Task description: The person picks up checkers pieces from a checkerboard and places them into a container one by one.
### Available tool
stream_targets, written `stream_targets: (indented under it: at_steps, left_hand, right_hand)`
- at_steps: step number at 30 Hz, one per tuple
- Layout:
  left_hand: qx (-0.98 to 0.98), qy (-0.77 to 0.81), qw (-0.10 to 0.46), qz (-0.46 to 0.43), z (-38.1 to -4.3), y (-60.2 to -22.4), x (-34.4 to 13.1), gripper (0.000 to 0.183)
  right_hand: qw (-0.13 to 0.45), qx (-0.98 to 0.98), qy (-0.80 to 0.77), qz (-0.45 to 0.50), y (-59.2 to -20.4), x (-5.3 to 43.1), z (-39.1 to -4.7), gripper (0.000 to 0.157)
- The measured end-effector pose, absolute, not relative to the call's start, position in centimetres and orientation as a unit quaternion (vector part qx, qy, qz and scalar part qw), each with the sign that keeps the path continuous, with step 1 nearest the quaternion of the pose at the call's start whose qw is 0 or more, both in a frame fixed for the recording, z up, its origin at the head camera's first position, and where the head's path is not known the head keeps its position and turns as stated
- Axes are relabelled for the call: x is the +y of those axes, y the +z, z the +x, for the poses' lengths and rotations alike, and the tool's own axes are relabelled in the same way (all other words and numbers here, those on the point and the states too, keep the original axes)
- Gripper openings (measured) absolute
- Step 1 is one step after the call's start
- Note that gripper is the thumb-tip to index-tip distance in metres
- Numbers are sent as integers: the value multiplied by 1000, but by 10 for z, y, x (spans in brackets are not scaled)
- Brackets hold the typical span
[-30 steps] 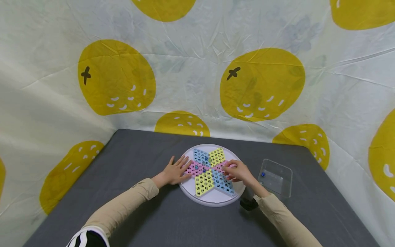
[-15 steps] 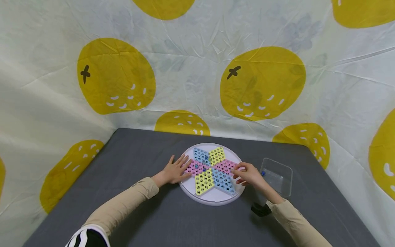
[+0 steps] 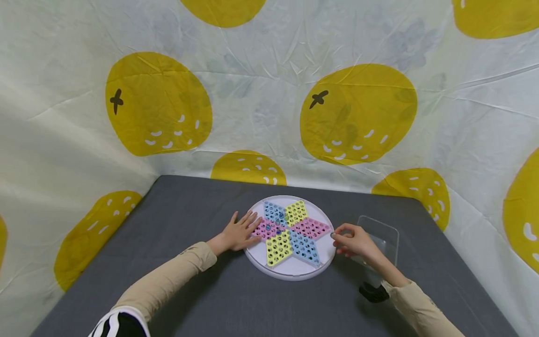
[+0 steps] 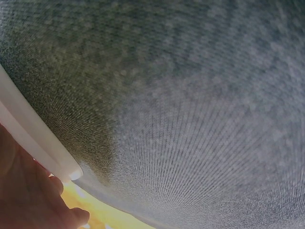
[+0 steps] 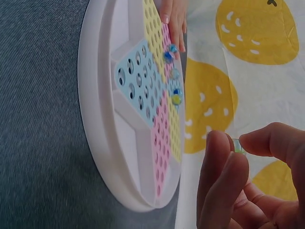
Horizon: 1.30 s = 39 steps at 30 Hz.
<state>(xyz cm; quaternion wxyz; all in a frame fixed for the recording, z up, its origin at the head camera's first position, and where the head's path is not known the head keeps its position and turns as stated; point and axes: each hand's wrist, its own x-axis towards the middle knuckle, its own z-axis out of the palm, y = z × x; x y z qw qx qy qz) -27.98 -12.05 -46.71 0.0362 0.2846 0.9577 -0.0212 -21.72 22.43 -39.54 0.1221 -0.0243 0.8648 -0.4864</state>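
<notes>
My right hand [image 3: 354, 241] hovers just off the right rim of a round white Chinese checkers board [image 3: 290, 271]. Between thumb and fingertips it pinches a clear glass marble [image 5: 237, 146] with a greenish tint. At the board's left edge, my left hand [image 3: 238, 232] lies with fingers spread over the rim and the tip of a pink point. In the left wrist view only part of that hand shows, beside the white rim. Several marbles [image 5: 168, 56] sit in holes around the star's centre and its pink and blue left points.
A clear plastic box [image 3: 388, 236] stands right of the board, partly hidden behind my right hand. Dark grey cloth [image 3: 202, 290] covers the table. Behind it hangs a white curtain [image 3: 261, 103] printed with yellow fruit.
My right hand has drawn rightward from over the star's right pink point to beyond the board's rim, carrying the marble. It now blocks part of the box. My left hand has stayed put.
</notes>
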Motion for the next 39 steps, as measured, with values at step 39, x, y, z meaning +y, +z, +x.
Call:
stream_targets:
  at_steps: [39]
  left_hand:
    - [959,-13,41,281,-279,-468,-120,65]
  right_hand:
    - [104,876,-470,-4,-375,306,-203,42]
